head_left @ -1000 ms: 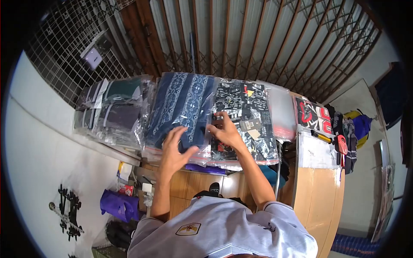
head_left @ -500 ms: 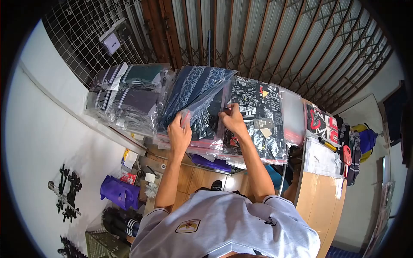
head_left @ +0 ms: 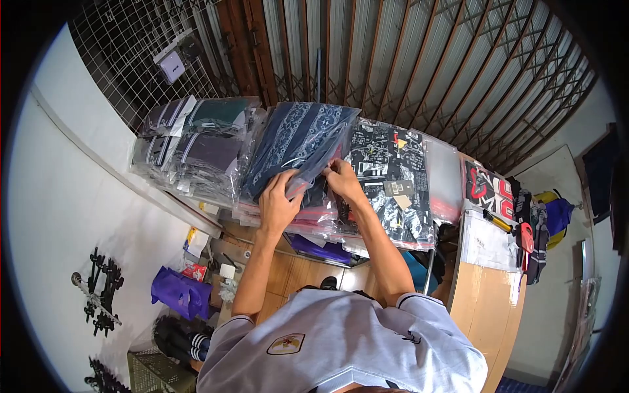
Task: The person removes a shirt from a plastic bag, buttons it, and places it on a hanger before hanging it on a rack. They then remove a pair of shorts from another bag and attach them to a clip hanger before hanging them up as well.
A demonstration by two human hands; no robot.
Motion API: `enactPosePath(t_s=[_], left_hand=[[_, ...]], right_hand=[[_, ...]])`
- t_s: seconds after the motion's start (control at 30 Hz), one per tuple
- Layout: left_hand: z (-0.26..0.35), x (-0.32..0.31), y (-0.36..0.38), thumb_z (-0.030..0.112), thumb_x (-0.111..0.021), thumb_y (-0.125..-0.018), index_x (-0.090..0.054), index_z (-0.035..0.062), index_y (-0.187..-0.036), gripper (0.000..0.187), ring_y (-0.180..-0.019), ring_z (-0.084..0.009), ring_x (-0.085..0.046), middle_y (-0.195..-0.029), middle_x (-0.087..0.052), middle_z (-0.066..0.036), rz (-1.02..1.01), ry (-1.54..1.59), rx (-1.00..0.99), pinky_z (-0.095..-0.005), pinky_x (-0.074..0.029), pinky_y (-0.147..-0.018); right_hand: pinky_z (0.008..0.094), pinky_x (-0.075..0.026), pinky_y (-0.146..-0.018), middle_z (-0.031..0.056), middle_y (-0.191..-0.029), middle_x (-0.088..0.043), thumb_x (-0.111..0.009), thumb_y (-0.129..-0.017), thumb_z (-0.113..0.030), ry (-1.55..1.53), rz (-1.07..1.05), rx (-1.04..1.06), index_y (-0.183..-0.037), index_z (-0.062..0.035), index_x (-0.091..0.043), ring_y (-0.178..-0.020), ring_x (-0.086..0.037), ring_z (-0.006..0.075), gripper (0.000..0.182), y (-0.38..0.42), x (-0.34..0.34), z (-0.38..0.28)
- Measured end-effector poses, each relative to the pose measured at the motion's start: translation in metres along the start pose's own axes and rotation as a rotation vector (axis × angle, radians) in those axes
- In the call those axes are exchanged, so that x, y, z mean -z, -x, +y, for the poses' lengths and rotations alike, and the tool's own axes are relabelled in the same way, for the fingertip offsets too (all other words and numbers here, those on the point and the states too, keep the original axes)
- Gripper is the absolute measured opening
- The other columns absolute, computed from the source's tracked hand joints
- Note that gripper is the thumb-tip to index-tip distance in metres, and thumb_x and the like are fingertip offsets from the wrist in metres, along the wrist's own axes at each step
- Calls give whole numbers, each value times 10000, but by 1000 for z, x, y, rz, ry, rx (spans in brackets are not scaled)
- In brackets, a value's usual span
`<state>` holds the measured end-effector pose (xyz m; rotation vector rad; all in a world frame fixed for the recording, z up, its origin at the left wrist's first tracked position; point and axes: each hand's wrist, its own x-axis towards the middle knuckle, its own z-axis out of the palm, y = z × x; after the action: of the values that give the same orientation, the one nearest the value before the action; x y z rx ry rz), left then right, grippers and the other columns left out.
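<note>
A blue patterned garment in a clear plastic bag (head_left: 295, 134) lies on a stack of bagged clothes in front of me. My left hand (head_left: 280, 202) is closed on its lower edge, fingers over the plastic. With fingers pinched, my right hand (head_left: 343, 181) holds the bag's right edge. Beneath them shows another bag with a red seal strip (head_left: 314, 219). Just right of my right hand lies a bagged black garment with white print (head_left: 386, 164), with a paper tag (head_left: 398, 189) on it. To the left is a pile of bagged grey and green clothes (head_left: 203, 144).
Behind the stacks runs a folding metal gate (head_left: 419, 72). A wooden table (head_left: 485, 295) at the right bears papers (head_left: 488, 239) and a red-handled tool (head_left: 527, 236). On the lower left are a purple bag (head_left: 180, 293) and a green crate (head_left: 157, 373).
The lifted right side of the blue garment's bag has come down flatter over the stack. Both hands have drawn closer together, my left moving right and my right slightly left.
</note>
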<state>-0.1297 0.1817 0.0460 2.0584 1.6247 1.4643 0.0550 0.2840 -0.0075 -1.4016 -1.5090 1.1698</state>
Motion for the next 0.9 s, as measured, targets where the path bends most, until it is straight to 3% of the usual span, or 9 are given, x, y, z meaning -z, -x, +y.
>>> enactPosePath(t_s=[0.07, 0.23, 0.37, 0.47, 0.6, 0.67, 0.77, 0.87, 0.9], left_hand=[[-9, -5, 4, 36, -740, -855, -679, -5, -1226, 378, -1054, -426, -698, -1139, -726, -218, -25, -53, -122, -429, -564, -910], [-20, -8, 3, -7, -708, -860, -683, -24, -1233, 374, -1122, -431, -685, -1174, -723, -239, 26, -30, -65, -444, -552, -950], [-14, -1, -3, -28, -690, -873, -685, -35, -1223, 351, -1115, -408, -702, -1152, -724, -261, 11, 95, 66, -422, -552, -945], [-16, 4, -6, 88, -769, -853, -634, -20, -1314, 492, -1174, -398, -683, -1225, -700, -258, -90, 203, 50, -409, -527, -991], [7, 17, -5, 221, -876, -756, -560, 32, -1424, 763, -1237, -437, -625, -1321, -654, -245, -189, 101, -114, -440, -501, -1045], [5, 14, -2, 235, -894, -750, -572, 25, -1407, 761, -1226, -437, -615, -1335, -640, -242, -181, 17, -135, -465, -512, -1020], [-28, 4, -1, 150, -763, -885, -620, 5, -1334, 494, -1053, -459, -691, -1137, -711, -266, -46, 101, -47, -456, -562, -872], [-24, 5, -7, 143, -666, -969, -652, -31, -1253, 333, -973, -490, -702, -1030, -726, -287, 74, 96, -32, -476, -557, -826], [-29, 3, -7, 152, -665, -974, -655, -40, -1241, 328, -973, -490, -700, -1032, -724, -290, 95, 75, -37, -478, -556, -825]], right_hand=[[366, -500, -773, 132, -871, -648, -647, -925, -145, -17, 47, 93, -1050, 50, -601, -804, -610, 210, 236, 5, -4, -6], [334, -445, -673, 38, -787, -517, -636, -947, -54, -133, 122, 276, -988, -11, -512, -711, -487, 149, 137, 12, -7, -17], [247, -391, -629, -17, -796, -524, -647, -974, -22, -256, 91, 231, -1009, -55, -508, -716, -464, 63, 147, 7, 10, -20], [266, -410, -602, 2, -800, -545, -652, -940, 6, -370, 62, 67, -1056, -40, -506, -717, -502, 75, 192, 22, 22, -50], [317, -586, -661, 52, -923, -608, -660, -923, 7, -587, 59, -63, -1206, -24, -479, -727, -577, 126, 338, 34, 24, -77], [362, -628, -695, 91, -1008, -618, -597, -955, -31, -706, -8, -98, -1265, -11, -469, -761, -610, 152, 336, 31, 26, -71], [351, -596, -675, 125, -1049, -654, -500, -982, -62, -853, -74, -148, -1263, 16, -488, -852, -649, 163, 292, 31, 32, -57], [375, -610, -714, 135, -1070, -666, -453, -986, -55, -374, -41, -139, -1201, 5, -520, -897, -676, 196, 233, 21, 27, -16], [359, -608, -699, 150, -1058, -668, -554, -982, -76, -221, -28, -67, -1205, 25, -515, -894, -678, 198, 248, 13, 21, 11]])
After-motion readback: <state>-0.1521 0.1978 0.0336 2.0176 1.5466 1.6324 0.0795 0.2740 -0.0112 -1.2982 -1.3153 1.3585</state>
